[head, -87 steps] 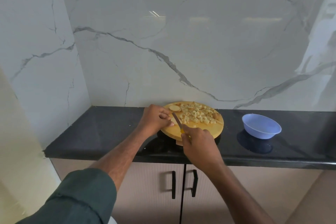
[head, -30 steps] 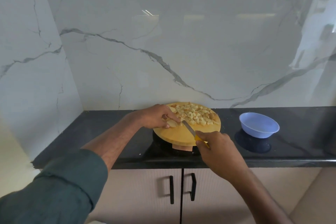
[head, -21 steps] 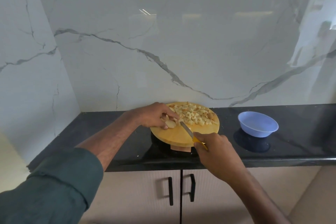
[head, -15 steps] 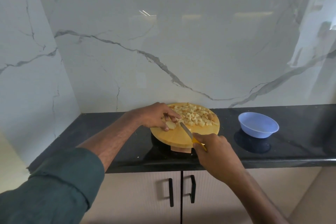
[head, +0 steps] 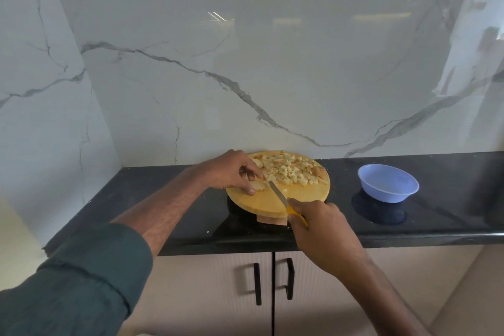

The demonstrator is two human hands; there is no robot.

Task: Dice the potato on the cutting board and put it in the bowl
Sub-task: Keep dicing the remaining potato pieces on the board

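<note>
Dicing is nearing its end: left hand (head: 231, 172) is pinching the last potato piece (head: 258, 185), right hand (head: 320, 222) is grasping the knife (head: 278, 194), cubes (head: 289, 170) are piling far on the cutting board (head: 261, 203), and the bowl (head: 387, 183) is lying unfilled at right.

- Soft, even daylight filled my view.
- Ceiling lights glared off the marble wall (head: 245, 63).
- The bowl (head: 388, 183) cast a dim shadow on the glossy countertop (head: 450, 199).
- Wide-angle bending warped the edges.

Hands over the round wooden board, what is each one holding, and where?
Right hand grips the knife by its yellow handle; left hand pinches the uncut potato piece at its edge.
</note>
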